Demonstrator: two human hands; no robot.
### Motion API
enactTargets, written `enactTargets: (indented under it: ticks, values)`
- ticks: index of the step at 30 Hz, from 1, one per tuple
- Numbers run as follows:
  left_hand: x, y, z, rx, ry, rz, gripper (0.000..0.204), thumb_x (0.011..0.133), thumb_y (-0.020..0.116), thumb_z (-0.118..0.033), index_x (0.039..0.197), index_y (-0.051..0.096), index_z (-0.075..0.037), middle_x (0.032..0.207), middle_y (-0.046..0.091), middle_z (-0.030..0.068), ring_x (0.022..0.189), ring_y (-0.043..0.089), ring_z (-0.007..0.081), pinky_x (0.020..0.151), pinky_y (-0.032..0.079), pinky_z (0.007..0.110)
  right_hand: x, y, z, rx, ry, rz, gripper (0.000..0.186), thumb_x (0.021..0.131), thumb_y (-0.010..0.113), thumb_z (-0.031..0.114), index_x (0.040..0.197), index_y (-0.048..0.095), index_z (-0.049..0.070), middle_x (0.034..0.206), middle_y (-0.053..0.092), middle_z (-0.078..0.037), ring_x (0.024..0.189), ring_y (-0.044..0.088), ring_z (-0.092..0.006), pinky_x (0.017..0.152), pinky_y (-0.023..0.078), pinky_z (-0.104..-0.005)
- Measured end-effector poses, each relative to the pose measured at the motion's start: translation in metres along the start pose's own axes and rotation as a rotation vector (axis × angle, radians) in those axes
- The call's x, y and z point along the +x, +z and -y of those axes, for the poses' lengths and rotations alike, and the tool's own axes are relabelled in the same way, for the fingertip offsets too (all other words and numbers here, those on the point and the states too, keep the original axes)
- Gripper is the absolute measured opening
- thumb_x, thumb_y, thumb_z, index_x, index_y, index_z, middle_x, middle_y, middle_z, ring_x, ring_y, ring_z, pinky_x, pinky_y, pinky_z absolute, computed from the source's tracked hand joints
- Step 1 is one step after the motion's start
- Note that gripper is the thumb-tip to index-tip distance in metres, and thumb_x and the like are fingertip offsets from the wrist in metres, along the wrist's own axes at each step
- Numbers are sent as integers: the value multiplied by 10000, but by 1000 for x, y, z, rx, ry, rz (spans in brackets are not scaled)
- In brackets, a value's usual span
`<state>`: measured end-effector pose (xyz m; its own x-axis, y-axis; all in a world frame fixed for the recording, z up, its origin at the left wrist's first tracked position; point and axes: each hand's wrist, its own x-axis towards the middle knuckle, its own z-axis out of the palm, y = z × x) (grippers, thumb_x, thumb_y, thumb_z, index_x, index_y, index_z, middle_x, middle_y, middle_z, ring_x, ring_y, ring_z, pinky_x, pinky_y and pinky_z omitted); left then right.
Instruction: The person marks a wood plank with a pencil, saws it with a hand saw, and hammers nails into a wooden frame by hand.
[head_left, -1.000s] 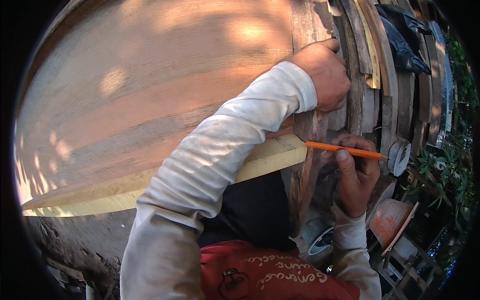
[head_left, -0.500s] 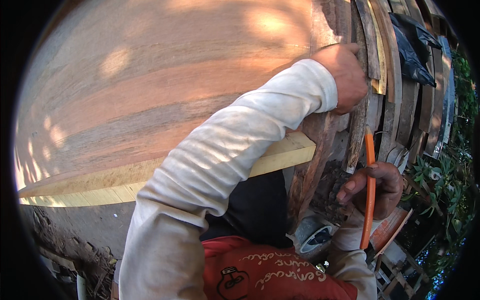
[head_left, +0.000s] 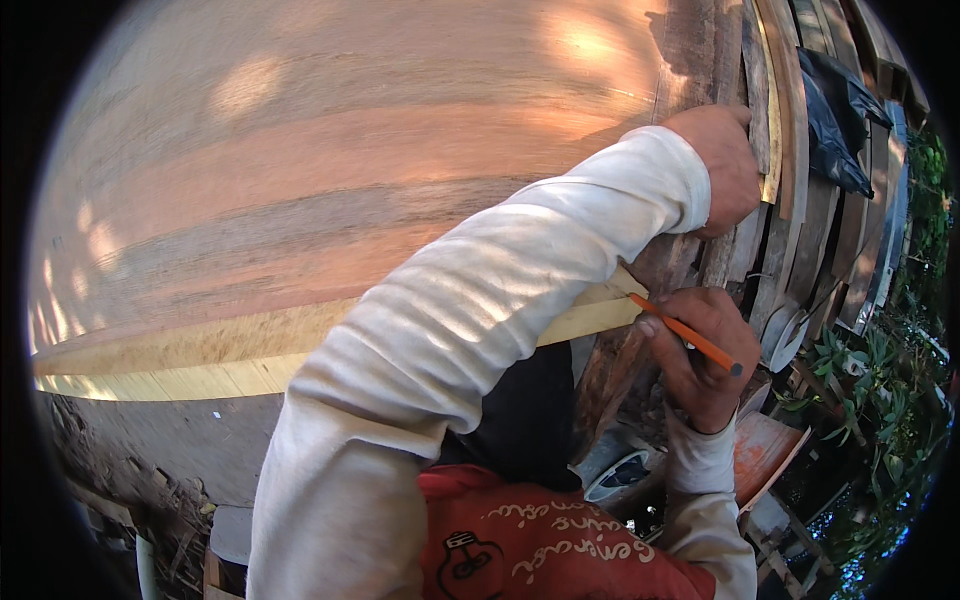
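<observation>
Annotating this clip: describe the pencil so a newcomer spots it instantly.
From the big wooden panel at upper left, follow the pale batten along its lower edge to its right end. There the right hand holds the pencil. Slim and orange, it stands out from the pale wood.

Room above wooden panel (head_left: 300, 180) — left sleeve (head_left: 470, 290) bars way across pale beam (head_left: 215, 345).

The right hand (head_left: 708, 350) holds an orange pencil (head_left: 690, 335).
</observation>
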<state>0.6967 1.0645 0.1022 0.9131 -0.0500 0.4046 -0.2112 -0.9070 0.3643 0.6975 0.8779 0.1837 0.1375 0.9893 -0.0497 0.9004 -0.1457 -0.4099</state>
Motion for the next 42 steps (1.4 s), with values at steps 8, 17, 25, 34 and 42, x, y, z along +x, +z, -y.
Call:
enactTargets:
  ticks: [8,17,25,34,42]
  values:
    - [-18,4,3,-13,27,-24,170,791,673,-275,687,786,-203,739,756,39,757,721,230,1043,432,400,25,13,13,-168,-35,153,189,817,788,-15,986,708,10,953,707,-128,827,698,-294,722,539,-360]
    - [-19,7,4,-13,38,-45,166,787,669,-276,695,791,-210,762,766,31,777,732,231,1053,436,403,35,18,10,-309,-71,401,327,712,750,16,1020,653,67,914,579,-104,849,640,-335,723,521,-444]
    - [-16,13,3,-11,49,-85,186,803,654,-282,696,790,-215,764,767,34,784,735,226,1036,441,398,38,20,2,-290,-85,447,376,692,753,29,1040,618,79,917,574,-101,845,638,-340,734,520,-436]
    - [-17,11,3,-3,29,-69,197,809,646,-265,676,783,-218,748,761,35,783,733,219,1077,427,404,37,25,2,-309,-107,458,383,694,758,26,1042,606,81,953,583,-101,932,649,-336,780,526,-436]
    - [-10,12,3,-8,42,-71,192,808,650,-262,684,789,-212,751,762,44,767,733,246,1088,433,420,43,4,11,-293,-60,526,281,768,694,49,1031,600,76,949,582,-114,901,649,-339,764,527,-446]
